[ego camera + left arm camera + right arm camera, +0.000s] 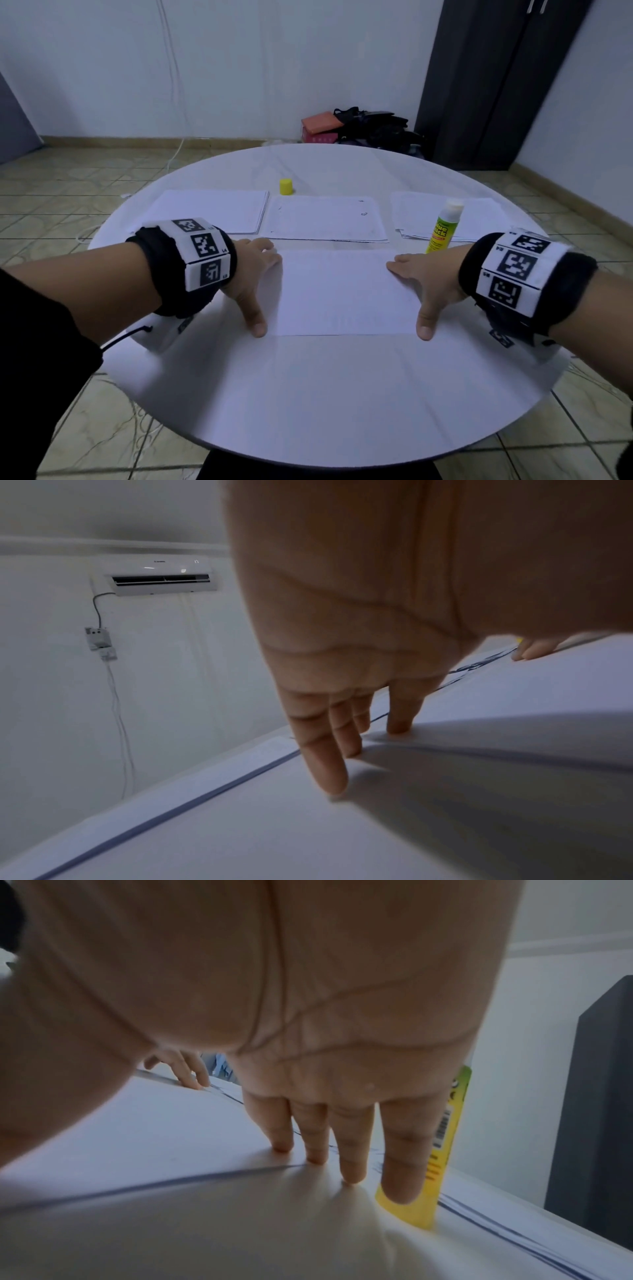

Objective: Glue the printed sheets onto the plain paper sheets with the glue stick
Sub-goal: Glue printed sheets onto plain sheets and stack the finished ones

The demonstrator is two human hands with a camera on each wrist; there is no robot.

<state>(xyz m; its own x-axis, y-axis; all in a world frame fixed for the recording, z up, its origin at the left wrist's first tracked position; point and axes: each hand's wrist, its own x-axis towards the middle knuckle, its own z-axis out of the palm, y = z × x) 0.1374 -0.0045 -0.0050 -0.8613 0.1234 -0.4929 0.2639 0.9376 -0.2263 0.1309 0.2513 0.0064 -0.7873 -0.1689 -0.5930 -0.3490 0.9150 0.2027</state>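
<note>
Sheet in front: plain white sheet [346, 291], landscape, flat on the round white surface [308, 394], nearest the person, between both hands.
Left hand [251, 274]: flat on the sheet's left edge, fingers straight and spread, thumb along the near corner; grip wide, holding nothing.
Right hand [428, 281]: flat on the sheet's right edge, fingers straight, thumb toward the near corner; grip wide, holding nothing.
Glue stick [443, 226]: yellow-green tube with a white tip, uncapped, just beyond the right hand, over the near edge of the right stack; in the right wrist view just behind the little finger.
Cap [286, 186]: small yellow cylinder, upright, at the far side between the left and middle papers.
Left stack [212, 210]: white sheets, squared up, far left.
Middle paper [325, 219]: white with faint dark marks, just behind the front sheet.
Right stack [445, 214]: white sheets, slightly fanned, far right.
Hard to make out: print on the middle paper too faint to read; glue label blurred; whether the tube stands or leans cannot be told.
Cut off: both wrist views mostly filled by palm.
</note>
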